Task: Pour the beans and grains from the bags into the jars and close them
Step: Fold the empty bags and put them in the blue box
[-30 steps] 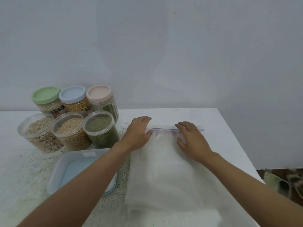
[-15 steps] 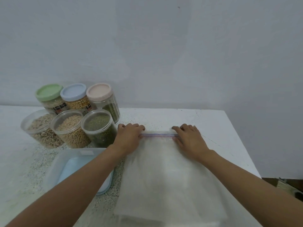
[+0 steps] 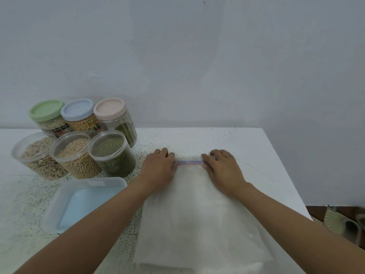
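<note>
1. The bag [image 3: 197,214] is laid flat on the table [image 3: 246,143], right of the jars [image 3: 75,155].
2. Its zip strip [image 3: 190,162] is held by the left hand [image 3: 158,171] and right hand [image 3: 224,171] (fingers curled over it).
3. The zip should be worked evenly and the bag kept flat, so spills are avoided.

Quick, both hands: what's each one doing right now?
Left hand: pinches the zip bag at its seal.
Right hand: pinches the same seal.

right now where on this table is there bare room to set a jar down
Bare: the table's far right corner, between the right hand and the right edge; also the back strip behind the zip bag, right of the pink-lid jar. Crowded: back left with six jars, blue tub in front.
</note>
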`<state>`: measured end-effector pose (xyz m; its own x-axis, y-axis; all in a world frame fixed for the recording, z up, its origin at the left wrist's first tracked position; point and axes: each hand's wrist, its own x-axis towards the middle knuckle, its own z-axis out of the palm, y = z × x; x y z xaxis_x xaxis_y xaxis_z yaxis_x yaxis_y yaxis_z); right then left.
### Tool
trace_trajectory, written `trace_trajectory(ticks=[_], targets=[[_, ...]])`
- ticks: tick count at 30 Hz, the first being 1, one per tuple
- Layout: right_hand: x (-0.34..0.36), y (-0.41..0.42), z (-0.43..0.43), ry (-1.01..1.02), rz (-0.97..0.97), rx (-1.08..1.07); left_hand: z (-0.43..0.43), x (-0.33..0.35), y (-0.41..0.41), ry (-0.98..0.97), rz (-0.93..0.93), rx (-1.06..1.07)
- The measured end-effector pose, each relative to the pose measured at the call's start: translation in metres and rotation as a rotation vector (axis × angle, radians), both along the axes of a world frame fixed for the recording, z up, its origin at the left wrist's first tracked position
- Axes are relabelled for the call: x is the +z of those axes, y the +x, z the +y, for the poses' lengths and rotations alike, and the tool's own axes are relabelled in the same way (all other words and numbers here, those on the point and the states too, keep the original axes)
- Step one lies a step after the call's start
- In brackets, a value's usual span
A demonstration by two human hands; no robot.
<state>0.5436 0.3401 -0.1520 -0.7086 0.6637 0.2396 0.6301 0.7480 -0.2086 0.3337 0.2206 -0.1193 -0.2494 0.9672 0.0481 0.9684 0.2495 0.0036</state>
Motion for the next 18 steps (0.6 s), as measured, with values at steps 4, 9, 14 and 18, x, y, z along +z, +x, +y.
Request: trace_trajectory(ticks=[4,9,14,18], targets=[[0.008,-0.002,0.005,-0.091,-0.025,-0.010,0.003,0.000,-0.006,-0.053,-0.091,0.001],[0.012,0.000,0.007,-0.176,0.036,-0.011,0.006,0.008,-0.005,-0.161,-0.141,-0.043],[0.015,0.003,0.010,-0.148,-0.017,0.000,0.008,0.017,-0.001,-0.171,-0.028,-0.119],[0.025,-0.002,0.017,-0.061,0.024,0.003,0.016,0.018,-0.010,-0.059,0.043,-0.139]])
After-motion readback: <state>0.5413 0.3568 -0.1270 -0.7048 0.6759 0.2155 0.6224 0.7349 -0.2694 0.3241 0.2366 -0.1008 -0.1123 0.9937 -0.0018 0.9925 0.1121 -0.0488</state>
